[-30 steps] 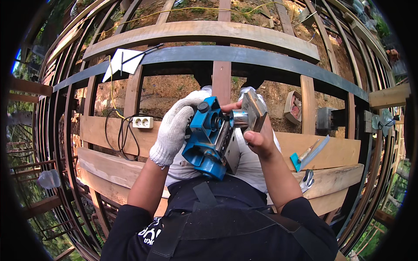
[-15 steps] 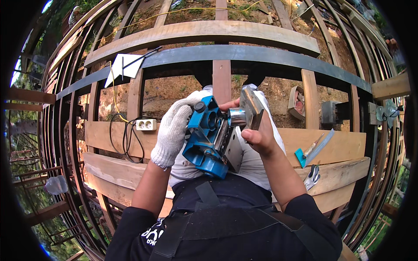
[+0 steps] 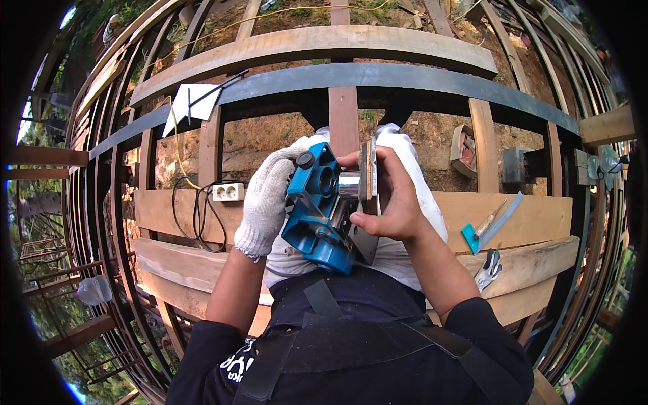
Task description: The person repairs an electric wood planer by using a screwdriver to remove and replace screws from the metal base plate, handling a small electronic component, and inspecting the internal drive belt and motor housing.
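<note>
My left hand, in a white knit glove, grips the side of a blue electric planer above my lap. The planer is tilted, with its flat metal sole facing right and its hollow blue body toward the glove. My bare right hand pinches a separate flat metal plate that has a shiny round post. The plate stands nearly upright and its post points left at the planer's round opening. Whether the post's end has entered the opening, I cannot tell.
A white socket block and a black cord lie on the left boards. On the right boards are a teal-handled tool with a long blade and a glove. A dark metal beam crosses ahead, with an open box beyond my right knee.
My right hand has turned the metal plate from slanted to nearly upright and brought its post left, closer to the planer. My left hand keeps its hold.
</note>
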`<state>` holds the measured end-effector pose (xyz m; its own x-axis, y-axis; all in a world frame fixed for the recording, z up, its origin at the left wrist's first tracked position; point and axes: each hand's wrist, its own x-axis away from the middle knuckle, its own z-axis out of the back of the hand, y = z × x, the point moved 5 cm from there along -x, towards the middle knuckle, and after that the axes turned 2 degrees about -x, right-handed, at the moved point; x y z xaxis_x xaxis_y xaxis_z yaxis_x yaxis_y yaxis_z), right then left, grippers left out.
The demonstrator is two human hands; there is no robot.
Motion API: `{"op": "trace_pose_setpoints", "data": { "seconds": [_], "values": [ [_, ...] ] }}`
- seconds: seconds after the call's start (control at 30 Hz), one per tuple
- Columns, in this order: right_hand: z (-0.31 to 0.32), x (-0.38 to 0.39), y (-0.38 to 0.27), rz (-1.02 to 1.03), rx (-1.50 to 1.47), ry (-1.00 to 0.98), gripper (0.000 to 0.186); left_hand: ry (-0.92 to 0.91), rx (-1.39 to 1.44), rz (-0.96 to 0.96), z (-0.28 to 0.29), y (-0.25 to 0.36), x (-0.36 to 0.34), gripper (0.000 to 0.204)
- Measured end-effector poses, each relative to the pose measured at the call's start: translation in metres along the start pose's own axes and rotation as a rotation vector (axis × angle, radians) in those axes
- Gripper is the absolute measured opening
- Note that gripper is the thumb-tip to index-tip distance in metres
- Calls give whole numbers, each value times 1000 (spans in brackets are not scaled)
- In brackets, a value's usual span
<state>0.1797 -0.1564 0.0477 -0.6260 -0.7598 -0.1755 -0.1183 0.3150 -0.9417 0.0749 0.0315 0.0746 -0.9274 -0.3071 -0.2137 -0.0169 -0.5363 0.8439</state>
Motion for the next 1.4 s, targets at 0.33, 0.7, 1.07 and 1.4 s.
{"op": "trace_pose_setpoints", "data": {
  "seconds": [0.33,0.7,1.07,1.4],
  "values": [
    [-10,0,-12,108,301,-16,92,75,325,248,-4,-9,9,37],
    [-7,-5,-10,140,282,37,87,57,252,174,3,20,-3,34],
    [-7,-1,1,109,35,-15,96,88,469,360,9,-8,6,41],
    [-8,-3,0,31,-46,39,99,139,685,340,8,-24,13,28]
  ]
}}
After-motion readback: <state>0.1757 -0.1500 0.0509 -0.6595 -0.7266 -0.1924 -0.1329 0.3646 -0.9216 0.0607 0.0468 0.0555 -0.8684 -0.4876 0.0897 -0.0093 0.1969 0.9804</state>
